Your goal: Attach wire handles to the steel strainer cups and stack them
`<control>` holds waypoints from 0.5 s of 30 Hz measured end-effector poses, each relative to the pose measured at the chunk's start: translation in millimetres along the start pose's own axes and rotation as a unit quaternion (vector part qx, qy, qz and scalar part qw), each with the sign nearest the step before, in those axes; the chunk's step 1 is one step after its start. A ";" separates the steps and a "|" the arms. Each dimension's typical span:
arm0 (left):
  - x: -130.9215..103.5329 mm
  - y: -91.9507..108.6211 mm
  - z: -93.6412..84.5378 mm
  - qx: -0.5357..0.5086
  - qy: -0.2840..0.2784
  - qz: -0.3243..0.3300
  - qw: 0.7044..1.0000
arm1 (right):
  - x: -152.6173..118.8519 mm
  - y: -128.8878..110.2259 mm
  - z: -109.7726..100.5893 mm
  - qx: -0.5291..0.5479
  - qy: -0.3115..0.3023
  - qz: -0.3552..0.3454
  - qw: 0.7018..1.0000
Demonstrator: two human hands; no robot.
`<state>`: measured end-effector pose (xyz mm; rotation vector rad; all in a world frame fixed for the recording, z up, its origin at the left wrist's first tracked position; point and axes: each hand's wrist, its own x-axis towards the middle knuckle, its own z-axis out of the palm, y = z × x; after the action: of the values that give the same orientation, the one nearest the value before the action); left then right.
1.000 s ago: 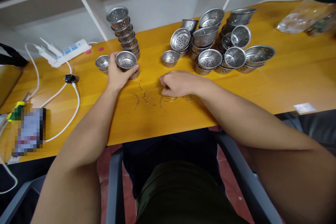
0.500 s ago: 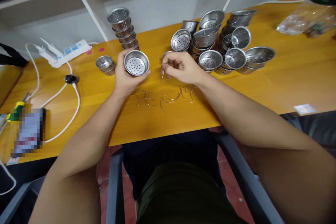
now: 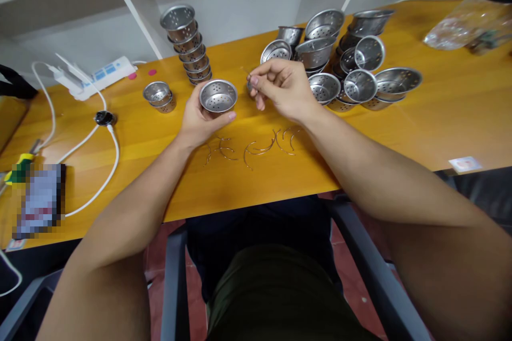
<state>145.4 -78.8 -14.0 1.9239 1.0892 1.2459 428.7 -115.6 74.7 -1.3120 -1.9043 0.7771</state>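
Note:
My left hand point(image 3: 199, 121) is wrapped round a perforated metal cup point(image 3: 218, 97), its open top tilted towards me. To the right of that cup, my right hand point(image 3: 282, 88) pinches a thin curved wire between thumb and fingertips; only a short end of the wire shows. Several similar bent wires point(image 3: 260, 149) lie scattered on the table below both hands. Behind the right hand stand stacks of perforated cups point(image 3: 316, 53), one partly hidden by the fingers. A tall stack of cups point(image 3: 192, 45) rises behind the left hand, and a short stack point(image 3: 159, 96) sits left of it.
On the left lie a white power strip point(image 3: 104, 77) with cables, a screwdriver point(image 3: 21, 166) and a blurred-out flat object point(image 3: 40, 201). A clear plastic bag point(image 3: 460, 26) rests at the far right. The wooden table's point(image 3: 224, 197) front edge runs before my lap.
My left hand has brought the cup slightly right and tipped it more upright. My right hand has risen a little, and the pinched wire has turned.

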 end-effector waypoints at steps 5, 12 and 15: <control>-0.9 -11.0 5.9 -0.032 -0.015 0.042 0.998 | 0.6 17.9 10.9 0.000 0.028 -0.024 0.999; 6.7 -34.9 15.1 -0.071 -0.031 0.164 0.983 | 10.8 51.5 32.7 0.117 0.074 -0.210 0.968; 4.2 -32.6 18.5 -0.062 -0.041 0.183 0.980 | 10.5 52.4 33.8 0.116 0.076 -0.209 0.968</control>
<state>153.2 -60.0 -45.8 2.1186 0.6153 1.3739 426.8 -92.5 15.9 -0.7663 -1.8169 0.6356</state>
